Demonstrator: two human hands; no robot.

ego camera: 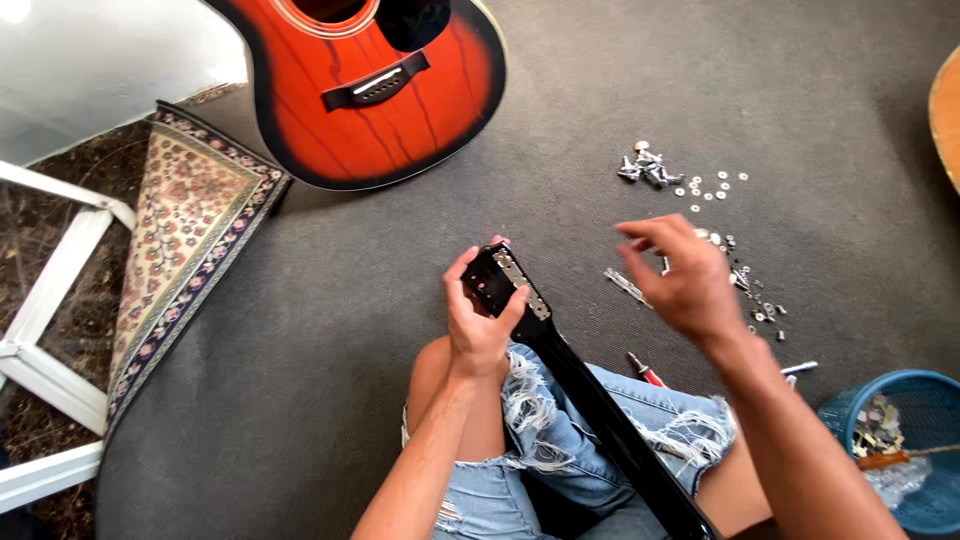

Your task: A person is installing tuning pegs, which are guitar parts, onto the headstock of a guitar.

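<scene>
Guitar neck (590,400), black and long, lies across our lap on the torn jeans. Our left hand (478,325) grips its headstock (505,283), fingers (462,270) wrapped around it. Our right hand (685,280) hovers just beside it, fingers bent and pinched, though we cannot tell if they hold anything. Small silver screws and washers (700,190) lie on the grey carpet (330,330) beyond. A blue basket (925,400) sits by the carpet's right edge.

Red sunburst acoustic guitar body (370,90) lies far left on the grey carpet (300,350). Patterned floral rug (190,250) at left, white frame (50,300) beyond it. Blue mesh bin (915,440) near right, red-handled screwdriver (645,370) beside the jeans.
</scene>
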